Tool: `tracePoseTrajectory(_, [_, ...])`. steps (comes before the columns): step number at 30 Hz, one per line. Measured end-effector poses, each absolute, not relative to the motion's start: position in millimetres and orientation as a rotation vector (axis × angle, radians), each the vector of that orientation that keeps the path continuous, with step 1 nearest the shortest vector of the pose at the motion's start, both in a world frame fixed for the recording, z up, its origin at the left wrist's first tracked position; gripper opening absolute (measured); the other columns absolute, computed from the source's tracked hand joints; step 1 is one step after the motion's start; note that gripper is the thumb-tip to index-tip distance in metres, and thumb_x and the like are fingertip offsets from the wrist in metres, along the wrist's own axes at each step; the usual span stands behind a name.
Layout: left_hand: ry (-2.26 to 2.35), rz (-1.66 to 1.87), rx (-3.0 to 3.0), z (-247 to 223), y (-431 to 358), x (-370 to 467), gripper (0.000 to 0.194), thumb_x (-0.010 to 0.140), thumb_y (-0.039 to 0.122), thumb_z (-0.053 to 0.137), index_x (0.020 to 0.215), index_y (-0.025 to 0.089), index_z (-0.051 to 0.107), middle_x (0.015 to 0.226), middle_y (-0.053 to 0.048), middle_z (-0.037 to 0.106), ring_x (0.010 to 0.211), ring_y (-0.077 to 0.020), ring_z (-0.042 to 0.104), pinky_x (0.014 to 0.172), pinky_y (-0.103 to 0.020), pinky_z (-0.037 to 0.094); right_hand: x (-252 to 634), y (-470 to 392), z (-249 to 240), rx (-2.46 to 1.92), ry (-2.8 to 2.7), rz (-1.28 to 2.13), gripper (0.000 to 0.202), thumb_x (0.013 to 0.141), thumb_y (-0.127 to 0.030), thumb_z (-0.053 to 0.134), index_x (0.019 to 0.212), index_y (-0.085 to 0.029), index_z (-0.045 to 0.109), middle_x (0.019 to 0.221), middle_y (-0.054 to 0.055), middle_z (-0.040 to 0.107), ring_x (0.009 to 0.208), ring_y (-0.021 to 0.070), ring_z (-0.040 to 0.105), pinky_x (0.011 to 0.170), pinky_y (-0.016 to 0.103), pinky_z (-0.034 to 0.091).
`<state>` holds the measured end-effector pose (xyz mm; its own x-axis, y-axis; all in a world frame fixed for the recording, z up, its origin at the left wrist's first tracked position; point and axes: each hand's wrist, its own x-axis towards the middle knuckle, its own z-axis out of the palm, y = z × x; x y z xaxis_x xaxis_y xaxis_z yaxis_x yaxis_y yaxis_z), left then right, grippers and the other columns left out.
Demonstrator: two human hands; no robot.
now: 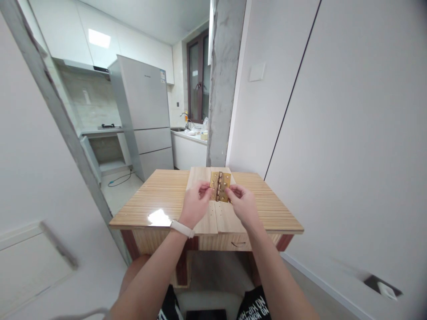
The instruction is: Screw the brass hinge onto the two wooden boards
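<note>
A brass-coloured door hinge (pixel 219 186), opened flat with its knuckle running away from me, is between my two hands just over the wooden boards. My left hand (pixel 197 202), with a white band on its wrist, pinches the hinge's left leaf. On the other side my right hand (pixel 243 202) grips the right leaf between thumb and fingers. Beneath lie two pale wooden boards (pixel 207 224), side by side with a seam between them and small holes near it. Whether the hinge touches the boards I cannot tell.
The boards rest on a striped wood-grain table (pixel 160 195) with a drawer handle (pixel 238 244) at its front. Past the table are a grey pillar (pixel 225 89) and a kitchen with a fridge (pixel 147 98). A white wall (pixel 333 133) rises close on the right.
</note>
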<state>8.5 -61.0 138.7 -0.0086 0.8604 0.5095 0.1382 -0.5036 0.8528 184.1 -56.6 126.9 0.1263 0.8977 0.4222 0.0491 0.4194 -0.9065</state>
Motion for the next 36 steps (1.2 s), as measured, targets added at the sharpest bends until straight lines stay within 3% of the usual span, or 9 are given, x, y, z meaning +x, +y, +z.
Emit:
tracePoseTrajectory(5, [0.554,1.239,1.219,136.8,-57.2,1.4,0.035,0.078,0.035,0.084,0.102,0.014,0.070,0.099,-0.010,0.074,0.089,-0.0182,0.069,0.083,-0.032,0.054,199.4,-59.7,129.3,-0.701,-1.258,1.380,0.036,0.076,-0.047,0.085,0.094,-0.018,0.075,0.097,0.008,0.076,0.084,0.0185,0.069,0.080,0.031,0.053])
tracePoseTrajectory(9, [0.519,1.247,1.157,133.7,-59.3,6.1,0.036,0.076,0.035,0.086,0.101,0.014,0.070,0.098,-0.009,0.074,0.087,-0.0175,0.069,0.082,-0.032,0.054,194.3,-63.3,128.8,-0.631,-1.181,1.459,0.037,0.075,-0.046,0.086,0.095,-0.018,0.075,0.099,0.008,0.076,0.086,0.0186,0.069,0.085,0.034,0.054])
tracePoseTrajectory(16, [0.916,1.481,1.664,134.4,-59.6,3.4,0.016,0.087,0.031,0.074,0.093,0.017,0.069,0.089,-0.006,0.072,0.081,-0.0171,0.067,0.072,-0.028,0.053,196.8,-58.2,126.7,-0.964,-1.359,0.884,0.038,0.074,-0.053,0.082,0.078,-0.018,0.068,0.077,0.004,0.071,0.070,0.0168,0.064,0.063,0.028,0.050])
tracePoseTrajectory(21, [0.944,1.524,2.198,138.0,-70.4,2.6,0.013,0.099,0.026,0.057,0.103,0.021,0.068,0.099,-0.008,0.070,0.093,-0.0209,0.066,0.084,-0.034,0.052,193.3,-61.9,121.7,-1.081,-1.530,0.534,0.032,0.086,-0.051,0.070,0.081,-0.020,0.067,0.069,0.003,0.068,0.062,0.0178,0.063,0.059,0.029,0.049])
tracePoseTrajectory(23, [0.955,1.494,2.384,138.9,-72.1,-0.9,0.016,0.101,0.025,0.053,0.106,0.021,0.068,0.100,-0.008,0.069,0.097,-0.0222,0.065,0.089,-0.037,0.051,195.4,-62.0,118.1,-1.071,-1.551,0.446,0.026,0.090,-0.047,0.066,0.088,-0.021,0.069,0.074,0.004,0.071,0.067,0.0198,0.067,0.064,0.032,0.053])
tracePoseTrajectory(27, [0.881,1.429,2.629,139.5,-71.1,-13.7,0.023,0.103,0.021,0.046,0.109,0.022,0.069,0.112,-0.011,0.070,0.110,-0.0240,0.064,0.098,-0.042,0.051,207.4,-62.0,111.2,-0.887,-1.675,0.069,0.016,0.096,-0.030,0.057,0.097,-0.023,0.072,0.101,0.008,0.075,0.095,0.0226,0.072,0.087,0.038,0.057])
tracePoseTrajectory(31, [0.712,1.385,2.717,141.2,-70.5,-27.4,0.023,0.101,0.019,0.050,0.110,0.025,0.071,0.125,-0.010,0.070,0.128,-0.0244,0.059,0.111,-0.046,0.046,221.7,-67.6,106.3,-0.806,-1.883,-0.242,0.027,0.097,-0.016,0.052,0.111,-0.027,0.072,0.123,0.010,0.071,0.112,0.0226,0.068,0.095,0.040,0.057])
tracePoseTrajectory(36, [0.693,1.243,2.827,147.3,-71.6,-37.4,0.020,0.099,0.021,0.055,0.103,0.027,0.073,0.127,-0.009,0.071,0.127,-0.0270,0.060,0.108,-0.051,0.047,233.4,-73.7,105.8,-0.727,-2.031,-0.441,0.035,0.096,-0.013,0.056,0.125,-0.027,0.069,0.133,0.012,0.067,0.121,0.0253,0.065,0.101,0.043,0.057])
